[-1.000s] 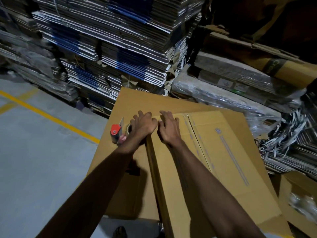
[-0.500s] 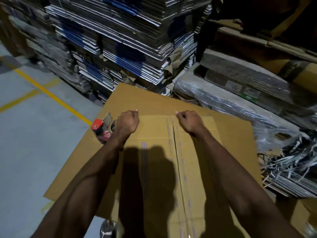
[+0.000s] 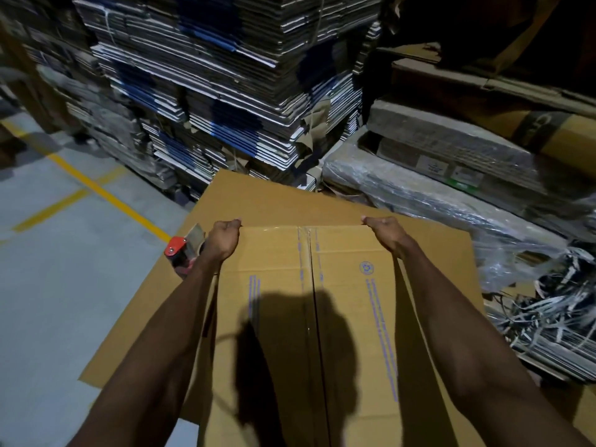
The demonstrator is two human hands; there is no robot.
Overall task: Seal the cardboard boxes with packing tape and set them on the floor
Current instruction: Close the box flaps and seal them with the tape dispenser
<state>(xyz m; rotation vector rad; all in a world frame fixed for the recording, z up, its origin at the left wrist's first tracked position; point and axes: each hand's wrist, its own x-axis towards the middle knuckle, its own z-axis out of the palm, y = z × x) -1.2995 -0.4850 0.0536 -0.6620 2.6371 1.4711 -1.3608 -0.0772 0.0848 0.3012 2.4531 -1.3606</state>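
Brown cardboard box (image 3: 309, 317), lower centre of frame, flaps closed along a central seam with blue print; red-topped tape dispenser (image 3: 184, 251) just beside its upper-left corner.

We see two bare forearms reaching in from the bottom edge, with no sleeves in view. Our left hand (image 3: 223, 238) and right hand (image 3: 385, 233) wear no gloves, rings or watch.

We see a tan cardboard box (image 3: 338, 317) printed with purple stripes, a red-capped tape dispenser (image 3: 183, 253) beside it, and yellow lines (image 3: 106, 196) crossing the grey floor (image 3: 64, 301) beyond it.
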